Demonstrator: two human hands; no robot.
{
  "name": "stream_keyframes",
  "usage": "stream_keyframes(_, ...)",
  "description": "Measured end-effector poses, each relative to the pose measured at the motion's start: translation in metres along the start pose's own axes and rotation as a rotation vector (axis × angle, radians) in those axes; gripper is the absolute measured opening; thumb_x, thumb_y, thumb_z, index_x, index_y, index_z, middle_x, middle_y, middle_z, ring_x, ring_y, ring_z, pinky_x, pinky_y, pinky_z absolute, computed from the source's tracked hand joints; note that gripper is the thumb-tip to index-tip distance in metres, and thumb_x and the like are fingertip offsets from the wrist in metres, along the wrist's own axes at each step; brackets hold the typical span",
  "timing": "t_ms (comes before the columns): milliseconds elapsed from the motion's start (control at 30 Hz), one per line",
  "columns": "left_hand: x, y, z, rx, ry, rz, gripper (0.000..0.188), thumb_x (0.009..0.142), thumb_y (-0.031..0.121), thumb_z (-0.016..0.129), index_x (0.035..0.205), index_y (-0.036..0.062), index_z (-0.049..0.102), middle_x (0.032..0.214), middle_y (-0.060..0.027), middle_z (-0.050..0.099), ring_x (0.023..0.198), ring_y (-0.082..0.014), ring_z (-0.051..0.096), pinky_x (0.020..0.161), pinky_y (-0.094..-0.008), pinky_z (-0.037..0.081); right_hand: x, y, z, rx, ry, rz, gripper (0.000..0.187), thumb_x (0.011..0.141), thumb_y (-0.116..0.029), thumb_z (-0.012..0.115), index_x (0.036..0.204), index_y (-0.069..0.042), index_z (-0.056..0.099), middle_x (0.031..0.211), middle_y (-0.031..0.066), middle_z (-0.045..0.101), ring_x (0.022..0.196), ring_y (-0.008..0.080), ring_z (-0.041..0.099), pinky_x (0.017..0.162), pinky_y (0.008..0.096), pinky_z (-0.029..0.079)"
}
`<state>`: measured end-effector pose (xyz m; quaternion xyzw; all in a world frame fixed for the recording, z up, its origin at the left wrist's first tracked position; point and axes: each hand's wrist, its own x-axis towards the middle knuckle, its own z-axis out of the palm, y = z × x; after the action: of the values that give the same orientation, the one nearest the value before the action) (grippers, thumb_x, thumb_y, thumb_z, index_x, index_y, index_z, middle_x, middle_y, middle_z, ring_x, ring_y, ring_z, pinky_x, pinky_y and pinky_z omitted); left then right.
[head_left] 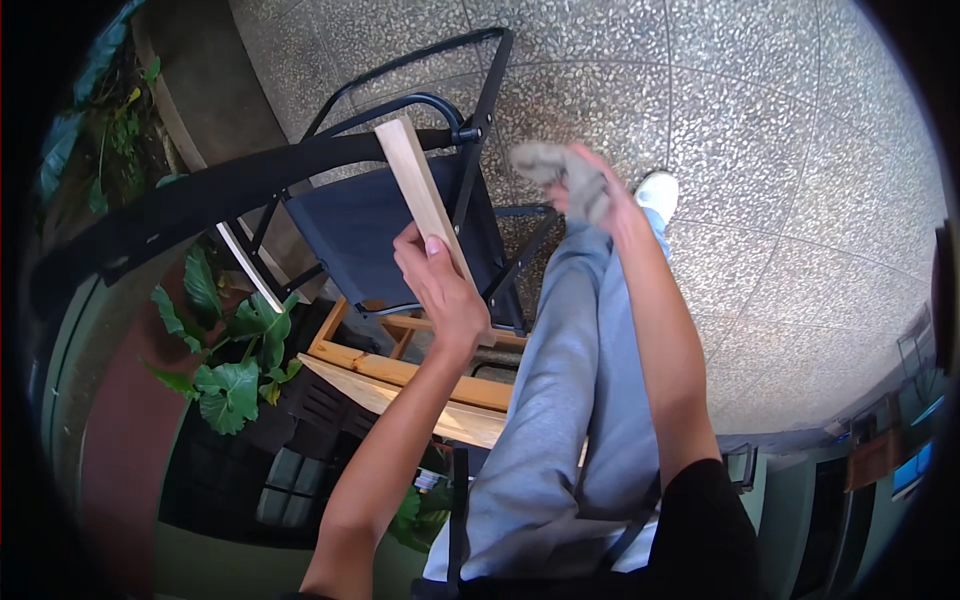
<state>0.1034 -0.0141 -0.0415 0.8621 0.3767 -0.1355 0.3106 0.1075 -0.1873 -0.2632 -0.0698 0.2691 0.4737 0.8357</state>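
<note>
My left hand (440, 292) is wrapped round a pale wooden strip (415, 175), which slants up and to the left over a folding chair. The chair has a dark fabric seat (350, 225) and a black metal frame (490, 90). To the right, my right hand (610, 195) grips a crumpled grey-beige cloth (565, 170), slightly blurred. Cloth and wooden strip are apart. Part of the strip is hidden behind my left fingers and palm.
A light wooden bench or table (400, 380) stands beside my legs. Leafy green plants (235, 370) grow at the left. Speckled floor tiles (770, 180) spread out at the right, with my white shoe (657, 192) on them.
</note>
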Motion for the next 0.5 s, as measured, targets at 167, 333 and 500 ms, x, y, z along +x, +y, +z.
stream_keyframes(167, 0.003, 0.006, -0.002, 0.092, 0.033, 0.040, 0.039, 0.104, 0.032, 0.033, 0.119, 0.0005, 0.050, 0.113, -0.0177, 0.055, 0.105, -0.0349, 0.047, 0.094, -0.0453, 0.033, -0.099, 0.016, 0.059, -0.015, 0.510, 0.163, 0.064, 0.088, -0.053, 0.064, 0.133, -0.008, 0.056, 0.114, 0.0109, 0.064, 0.095, 0.0208, 0.063, 0.079, 0.0355, 0.055)
stream_keyframes(333, 0.007, 0.007, -0.009, 0.151, 0.020, 0.162, 0.040, 0.104, 0.034, 0.031, 0.121, 0.0040, 0.052, 0.113, -0.0182, 0.055, 0.110, -0.0363, 0.049, 0.094, -0.0484, 0.035, -0.161, 0.029, 0.138, 0.040, 0.560, 0.063, 0.050, 0.088, -0.039, 0.069, 0.128, -0.011, 0.057, 0.112, 0.0106, 0.065, 0.097, 0.0256, 0.065, 0.086, 0.0418, 0.056)
stream_keyframes(500, 0.006, 0.005, -0.013, 0.328, 0.025, 0.149, 0.039, 0.102, 0.040, 0.037, 0.124, 0.0099, 0.052, 0.118, -0.0112, 0.054, 0.114, -0.0314, 0.048, 0.090, -0.0553, 0.035, -0.221, 0.037, 0.223, -0.058, 0.542, 0.013, 0.053, 0.090, -0.035, 0.066, 0.133, -0.008, 0.053, 0.115, 0.0120, 0.066, 0.102, 0.0274, 0.066, 0.091, 0.0411, 0.055)
